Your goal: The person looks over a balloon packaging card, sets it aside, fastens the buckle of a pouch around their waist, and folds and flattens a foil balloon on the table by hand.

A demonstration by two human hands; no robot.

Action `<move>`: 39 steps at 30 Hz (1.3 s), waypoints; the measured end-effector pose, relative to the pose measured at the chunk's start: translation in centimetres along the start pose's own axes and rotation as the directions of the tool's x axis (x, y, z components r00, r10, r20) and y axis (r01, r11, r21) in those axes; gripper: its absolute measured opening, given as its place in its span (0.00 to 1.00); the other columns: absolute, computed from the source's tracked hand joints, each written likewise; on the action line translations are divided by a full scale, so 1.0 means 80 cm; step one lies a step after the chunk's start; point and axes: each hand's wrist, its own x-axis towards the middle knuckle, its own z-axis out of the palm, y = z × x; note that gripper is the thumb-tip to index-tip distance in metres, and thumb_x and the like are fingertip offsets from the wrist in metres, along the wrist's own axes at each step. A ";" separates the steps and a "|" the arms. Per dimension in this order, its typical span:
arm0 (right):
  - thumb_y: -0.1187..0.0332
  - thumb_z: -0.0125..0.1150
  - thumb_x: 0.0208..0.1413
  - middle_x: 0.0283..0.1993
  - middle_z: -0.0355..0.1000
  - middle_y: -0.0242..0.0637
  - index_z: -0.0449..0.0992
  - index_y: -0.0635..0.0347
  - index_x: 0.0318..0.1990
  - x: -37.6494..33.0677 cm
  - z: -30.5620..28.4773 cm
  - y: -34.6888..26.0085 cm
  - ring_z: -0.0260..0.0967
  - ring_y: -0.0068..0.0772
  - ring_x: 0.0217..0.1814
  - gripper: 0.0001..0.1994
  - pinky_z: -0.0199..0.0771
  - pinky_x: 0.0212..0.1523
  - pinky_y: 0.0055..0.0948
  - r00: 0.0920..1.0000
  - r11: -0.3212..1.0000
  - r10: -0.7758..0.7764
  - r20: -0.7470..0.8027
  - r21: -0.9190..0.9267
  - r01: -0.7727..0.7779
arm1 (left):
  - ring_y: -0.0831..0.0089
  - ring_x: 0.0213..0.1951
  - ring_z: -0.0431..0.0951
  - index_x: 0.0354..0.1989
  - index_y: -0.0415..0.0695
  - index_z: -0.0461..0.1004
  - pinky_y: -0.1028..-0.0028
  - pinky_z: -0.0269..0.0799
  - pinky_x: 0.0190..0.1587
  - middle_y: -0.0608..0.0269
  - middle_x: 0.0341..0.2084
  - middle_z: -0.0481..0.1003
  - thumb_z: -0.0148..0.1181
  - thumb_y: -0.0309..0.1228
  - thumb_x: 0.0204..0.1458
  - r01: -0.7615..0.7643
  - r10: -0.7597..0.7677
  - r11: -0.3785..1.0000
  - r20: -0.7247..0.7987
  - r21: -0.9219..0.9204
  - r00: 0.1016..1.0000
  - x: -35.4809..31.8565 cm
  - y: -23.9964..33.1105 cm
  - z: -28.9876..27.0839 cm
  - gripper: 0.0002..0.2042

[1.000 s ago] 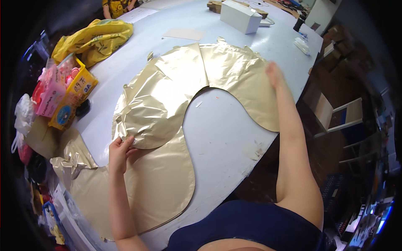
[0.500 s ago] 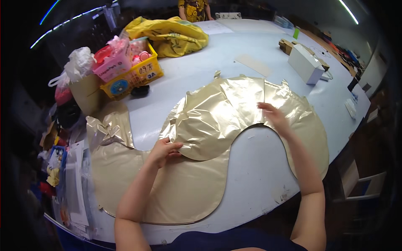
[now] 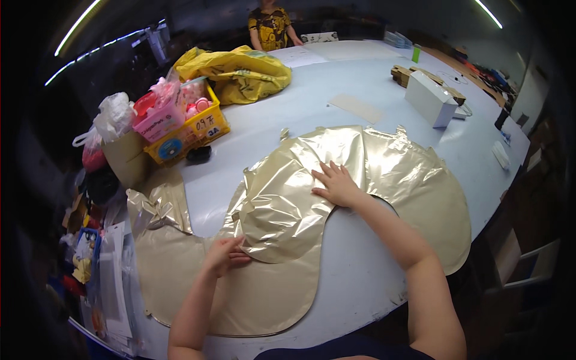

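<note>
A large, flat, curved gold foil balloon [image 3: 258, 300] lies on the table, its far part doubled over in a wrinkled, shiny layer. At the near left edge of that layer is my left hand [image 3: 224, 257], its thumb over the foil and its fingers curled beside the rim, closed on the edge. My right hand [image 3: 339, 186] rests palm down on the upper layer, fingers spread, near the inner curve. Small tabs stick out along the far rim. The foil's left end is crumpled upward. What lies under the upper layer is hidden.
Far left stand a yellow basket [image 3: 219, 127] with a pink basket [image 3: 159, 125] of small items, and a yellow sack [image 3: 252, 75]. A white box [image 3: 427, 99] is at the far right. Across the white table [image 3: 360, 258] stands a person [image 3: 270, 30] in a patterned shirt.
My right hand has moved left and nearer across the foil and now lies flat with its fingers spread. My left hand stays at the folded edge. The view has tilted.
</note>
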 end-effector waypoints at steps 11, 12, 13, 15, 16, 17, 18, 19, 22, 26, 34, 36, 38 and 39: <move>0.41 0.37 0.63 0.75 0.45 0.42 0.56 0.43 0.69 0.004 0.004 -0.007 0.38 0.47 0.77 0.31 0.38 0.73 0.47 1.000 0.999 0.018 -0.009 -0.034 -0.019 | 0.76 0.21 0.77 0.31 0.34 0.78 0.75 0.75 0.23 0.62 0.21 0.77 0.64 0.35 0.53 -0.214 0.291 0.835 -0.078 0.506 0.953 0.082 0.032 -0.035 0.13; 0.41 0.38 0.63 0.75 0.45 0.42 0.56 0.42 0.69 0.001 0.007 -0.009 0.38 0.47 0.77 0.31 0.39 0.73 0.47 1.000 0.999 0.020 -0.021 -0.032 -0.020 | 0.77 0.21 0.76 0.32 0.35 0.78 0.76 0.74 0.23 0.62 0.22 0.77 0.63 0.34 0.53 -0.222 0.297 0.835 -0.072 0.504 0.952 0.077 0.032 -0.036 0.12; 0.40 0.38 0.63 0.74 0.46 0.41 0.57 0.42 0.69 -0.003 0.013 -0.011 0.39 0.46 0.77 0.31 0.39 0.73 0.47 0.999 1.000 0.014 -0.050 -0.018 -0.015 | 0.77 0.21 0.77 0.32 0.35 0.78 0.77 0.74 0.22 0.62 0.22 0.77 0.63 0.34 0.53 -0.245 0.315 0.848 -0.075 0.470 0.946 0.075 0.027 -0.039 0.11; 0.39 0.39 0.62 0.74 0.47 0.39 0.58 0.40 0.69 -0.003 0.016 -0.002 0.40 0.46 0.76 0.31 0.40 0.73 0.48 0.991 0.999 0.010 -0.136 -0.029 -0.014 | 0.76 0.21 0.77 0.32 0.35 0.77 0.77 0.74 0.22 0.62 0.22 0.77 0.63 0.33 0.53 -0.292 0.357 0.855 -0.076 0.429 0.931 0.063 0.029 -0.038 0.11; 0.39 0.39 0.62 0.74 0.47 0.39 0.58 0.40 0.69 -0.003 0.016 -0.002 0.40 0.46 0.76 0.31 0.40 0.73 0.48 0.992 1.000 0.001 -0.126 -0.030 -0.005 | 0.75 0.21 0.77 0.32 0.35 0.77 0.77 0.75 0.22 0.61 0.22 0.77 0.63 0.34 0.53 -0.268 0.332 0.876 -0.097 0.402 0.938 0.055 0.027 -0.037 0.12; 0.39 0.39 0.61 0.74 0.47 0.39 0.58 0.40 0.69 -0.003 0.017 -0.002 0.40 0.46 0.76 0.31 0.40 0.72 0.48 0.991 1.000 -0.002 -0.133 -0.026 -0.002 | 0.75 0.21 0.78 0.31 0.35 0.76 0.77 0.76 0.22 0.60 0.22 0.77 0.63 0.35 0.53 -0.243 0.305 0.895 -0.115 0.375 0.945 0.047 0.026 -0.036 0.12; 0.39 0.39 0.61 0.74 0.47 0.38 0.58 0.40 0.69 -0.001 0.018 -0.001 0.40 0.45 0.76 0.32 0.40 0.72 0.48 0.990 1.000 -0.002 -0.138 -0.021 -0.001 | 0.75 0.21 0.78 0.31 0.35 0.76 0.77 0.76 0.22 0.60 0.22 0.77 0.63 0.35 0.53 -0.235 0.296 0.899 -0.118 0.370 0.948 0.040 0.026 -0.035 0.12; 0.38 0.41 0.60 0.74 0.47 0.38 0.57 0.40 0.69 0.003 0.020 -0.001 0.40 0.46 0.76 0.33 0.39 0.72 0.49 0.989 1.000 -0.011 -0.150 -0.025 0.007 | 0.75 0.21 0.78 0.32 0.36 0.76 0.78 0.75 0.22 0.60 0.22 0.77 0.63 0.34 0.53 -0.209 0.271 0.902 -0.119 0.377 0.955 0.033 0.026 -0.033 0.12; 0.36 0.43 0.58 0.74 0.47 0.38 0.56 0.41 0.69 0.010 0.019 0.005 0.40 0.46 0.76 0.35 0.39 0.72 0.49 0.995 1.000 -0.007 -0.095 0.021 0.009 | 0.76 0.20 0.78 0.32 0.37 0.76 0.79 0.75 0.21 0.60 0.22 0.78 0.63 0.37 0.54 -0.158 0.215 0.894 -0.092 0.419 0.972 0.034 0.024 -0.037 0.13; 0.36 0.45 0.57 0.74 0.48 0.42 0.56 0.42 0.69 0.016 0.000 0.022 0.40 0.51 0.76 0.37 0.40 0.71 0.53 0.995 0.996 0.087 -0.049 0.011 -0.086 | 0.77 0.19 0.77 0.31 0.37 0.76 0.80 0.74 0.20 0.62 0.21 0.77 0.65 0.38 0.52 -0.145 0.239 0.851 -0.127 0.504 0.963 0.038 0.036 -0.022 0.14; 0.37 0.39 0.60 0.73 0.49 0.44 0.56 0.43 0.69 0.011 0.015 0.035 0.42 0.51 0.75 0.34 0.41 0.72 0.51 0.991 0.999 0.021 -0.133 -0.044 -0.027 | 0.79 0.17 0.73 0.28 0.35 0.78 0.80 0.69 0.21 0.64 0.17 0.75 0.67 0.35 0.48 -0.171 0.393 0.691 -0.166 0.702 0.905 0.047 0.035 -0.016 0.13; 0.37 0.38 0.61 0.73 0.48 0.43 0.56 0.42 0.69 0.011 0.017 0.033 0.41 0.50 0.76 0.34 0.40 0.72 0.50 0.990 0.997 0.017 -0.138 -0.067 -0.026 | 0.79 0.17 0.72 0.27 0.34 0.78 0.79 0.69 0.21 0.64 0.17 0.74 0.66 0.35 0.49 -0.116 0.386 0.692 -0.229 0.713 0.894 0.037 0.036 -0.010 0.13; 0.37 0.37 0.61 0.73 0.48 0.43 0.55 0.42 0.70 0.011 0.019 0.032 0.41 0.50 0.76 0.33 0.39 0.72 0.50 0.989 0.996 0.007 -0.148 -0.087 -0.020 | 0.79 0.17 0.71 0.27 0.34 0.78 0.79 0.69 0.21 0.64 0.17 0.74 0.66 0.35 0.49 -0.109 0.384 0.696 -0.239 0.710 0.892 0.035 0.035 -0.011 0.14; 0.37 0.37 0.61 0.73 0.48 0.42 0.55 0.42 0.70 0.011 0.019 0.031 0.40 0.49 0.76 0.33 0.38 0.72 0.49 0.989 0.996 0.009 -0.148 -0.084 -0.022 | 0.79 0.17 0.71 0.27 0.34 0.77 0.79 0.69 0.21 0.64 0.17 0.74 0.66 0.36 0.49 -0.112 0.376 0.708 -0.238 0.697 0.896 0.034 0.034 -0.012 0.14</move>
